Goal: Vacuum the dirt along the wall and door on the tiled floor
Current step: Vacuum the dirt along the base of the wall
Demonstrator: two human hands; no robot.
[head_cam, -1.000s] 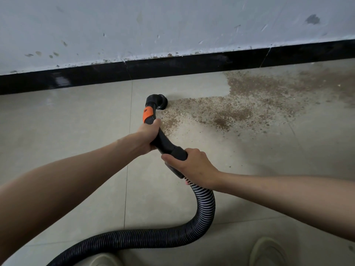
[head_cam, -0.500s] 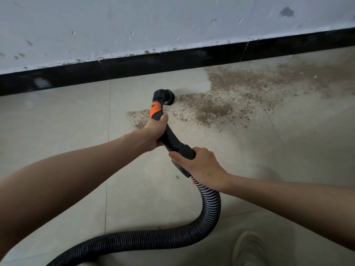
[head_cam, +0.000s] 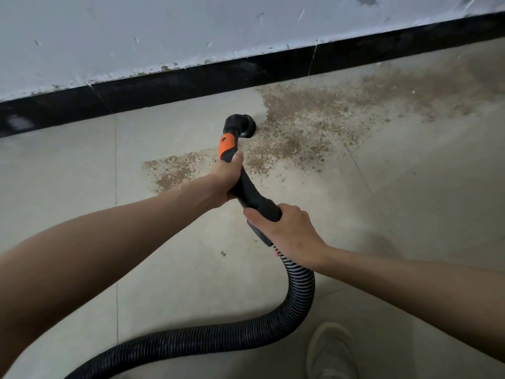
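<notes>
Head view, floor: pale tiled floor (head_cam: pixel 68 214) fills most of frame, grout lines running away twd wall.
Wall: light grey wall (head_cam: pixel 136 31) across top, paint chipped along lower edge.
Skirting: black skirting (head_cam: pixel 191 80) strip where wall meets floor, tilted in frame, higher on right.
Dirt: brown dirt (head_cam: pixel 314 124) spread on tiles from skirting outward, densest right of nozzle; smaller dirt patch (head_cam: pixel 175 170) left of handle; one stray crumb near frame centre.
Hose: black ribbed hose (head_cam: pixel 218 340) curves from lower left, loops up under R wrist into handle; lies on floor betw the two forearms.
Handle: black curved vacuum handle (head_cam: pixel 251 192) w/ orange button (head_cam: pixel 228 144) near its top.
Nozzle: small round black nozzle (head_cam: pixel 246 125) at handle tip, down on floor at left edge of big dirt area, near skirting but apart from it.
L hand: left hand (head_cam: pixel 225 181) wrapped round upper handle, thumb up just below orange part.
R hand: right hand (head_cam: pixel 289 233) wrapped round lower handle where hose joins, fingers curled under.
Shoe: pale shoe (head_cam: pixel 330 351) at bottom right, beside hose loop.
Obstruction: L forearm hides part of small patch.
</notes>
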